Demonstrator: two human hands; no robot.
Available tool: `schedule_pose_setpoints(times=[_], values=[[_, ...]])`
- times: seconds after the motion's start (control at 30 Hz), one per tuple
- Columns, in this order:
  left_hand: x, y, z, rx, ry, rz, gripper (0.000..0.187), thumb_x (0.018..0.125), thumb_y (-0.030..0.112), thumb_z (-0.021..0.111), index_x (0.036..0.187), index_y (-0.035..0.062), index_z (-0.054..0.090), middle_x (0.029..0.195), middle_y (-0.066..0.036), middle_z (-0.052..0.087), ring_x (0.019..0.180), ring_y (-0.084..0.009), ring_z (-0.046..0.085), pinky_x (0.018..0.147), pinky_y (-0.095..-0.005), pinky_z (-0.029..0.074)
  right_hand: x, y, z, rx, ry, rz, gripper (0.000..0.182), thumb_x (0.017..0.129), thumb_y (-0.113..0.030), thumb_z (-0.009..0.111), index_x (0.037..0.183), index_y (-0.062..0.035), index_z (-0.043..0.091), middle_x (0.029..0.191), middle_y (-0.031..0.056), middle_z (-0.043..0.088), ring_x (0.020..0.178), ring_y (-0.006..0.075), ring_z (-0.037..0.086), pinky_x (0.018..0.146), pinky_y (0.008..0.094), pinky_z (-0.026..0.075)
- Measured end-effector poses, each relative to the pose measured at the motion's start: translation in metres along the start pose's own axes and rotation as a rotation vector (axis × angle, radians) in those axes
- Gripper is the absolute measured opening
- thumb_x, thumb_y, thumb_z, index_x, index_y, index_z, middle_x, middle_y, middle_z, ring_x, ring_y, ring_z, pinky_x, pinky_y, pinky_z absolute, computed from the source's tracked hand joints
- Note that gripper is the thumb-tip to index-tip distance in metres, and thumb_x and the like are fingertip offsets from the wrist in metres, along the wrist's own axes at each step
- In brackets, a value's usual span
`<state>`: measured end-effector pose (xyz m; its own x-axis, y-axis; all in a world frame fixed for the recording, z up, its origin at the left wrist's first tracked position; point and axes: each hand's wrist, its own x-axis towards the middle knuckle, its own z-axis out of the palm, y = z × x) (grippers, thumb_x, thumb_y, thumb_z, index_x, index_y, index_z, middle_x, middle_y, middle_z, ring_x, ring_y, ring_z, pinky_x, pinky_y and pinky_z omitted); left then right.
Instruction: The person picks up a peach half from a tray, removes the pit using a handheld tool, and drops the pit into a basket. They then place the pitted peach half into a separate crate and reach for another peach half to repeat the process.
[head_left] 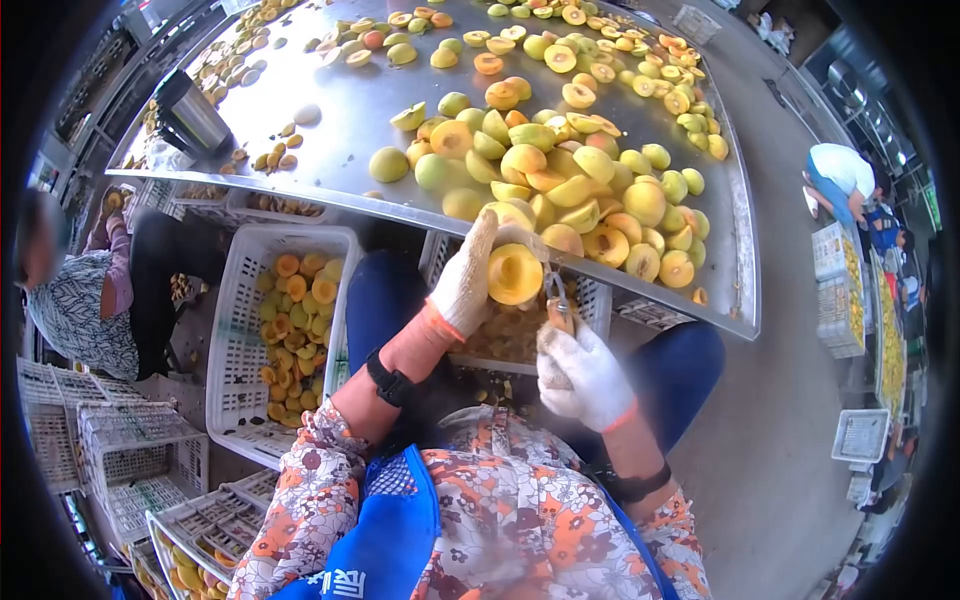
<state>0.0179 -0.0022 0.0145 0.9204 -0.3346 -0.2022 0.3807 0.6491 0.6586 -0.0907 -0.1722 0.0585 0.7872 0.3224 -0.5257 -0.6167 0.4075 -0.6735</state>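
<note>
My left hand [466, 276], in a white knitted glove, is closed around a yellow peach half [515, 274] with its hollowed cut face turned up toward me. Just to the right, my right hand [583, 376], gloved too, grips a wooden-handled pitting tool [558, 308]. Its metal end points up, close beside the fruit. Both hands are in front of the metal table's near edge, over a crate [500, 345] between my knees. A heap of peach halves [560, 190] lies on the table right beyond my hands.
The steel table [330, 150] has a raised rim and holds a metal jug [190, 112] and dark pits [277, 155]. A white crate [228, 345] of peach halves stands left of my leg. One person [85, 290] sits at left; another [842, 172] bends near stacked crates [838, 290] at right.
</note>
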Motion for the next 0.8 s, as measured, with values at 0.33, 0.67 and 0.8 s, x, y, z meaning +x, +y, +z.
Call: schedule_pose_setpoints(times=[0.33,0.67,0.8], values=[[-0.057,0.129,-0.115,1.304,0.493,0.489,0.036,0.104,0.039,0.052,0.104,0.0074,0.070,0.096,-0.013,0.072,0.083,-0.0258,0.069,0.076,-0.0359,0.056,-0.002,0.014,-0.029,-0.186,0.121,0.008,0.021,0.105,-0.023,0.057,0.120,-0.0119,0.046,0.064,-0.0010,0.045,0.041,0.0087,0.039,0.037,0.0255,0.032],[0.013,0.071,-0.008,1.865,-0.044,0.753,0.053,0.085,0.028,0.075,0.135,0.0176,0.061,0.118,-0.012,0.068,0.112,-0.0366,0.061,0.097,-0.0452,0.050,0.009,0.021,-0.027,-0.292,0.113,-0.016,0.018,0.105,-0.022,0.059,0.114,-0.0101,0.048,0.068,-0.0013,0.050,0.047,0.0084,0.047,0.045,0.0257,0.040],[0.057,0.054,-0.010,1.849,-0.205,0.704,0.045,0.082,0.027,0.076,0.123,0.0156,0.062,0.110,-0.012,0.068,0.105,-0.0363,0.062,0.091,-0.0476,0.051,0.005,0.030,-0.042,-0.360,0.157,-0.092,0.017,0.104,-0.020,0.060,0.114,-0.0090,0.051,0.069,-0.0022,0.052,0.049,0.0083,0.049,0.047,0.0258,0.041]])
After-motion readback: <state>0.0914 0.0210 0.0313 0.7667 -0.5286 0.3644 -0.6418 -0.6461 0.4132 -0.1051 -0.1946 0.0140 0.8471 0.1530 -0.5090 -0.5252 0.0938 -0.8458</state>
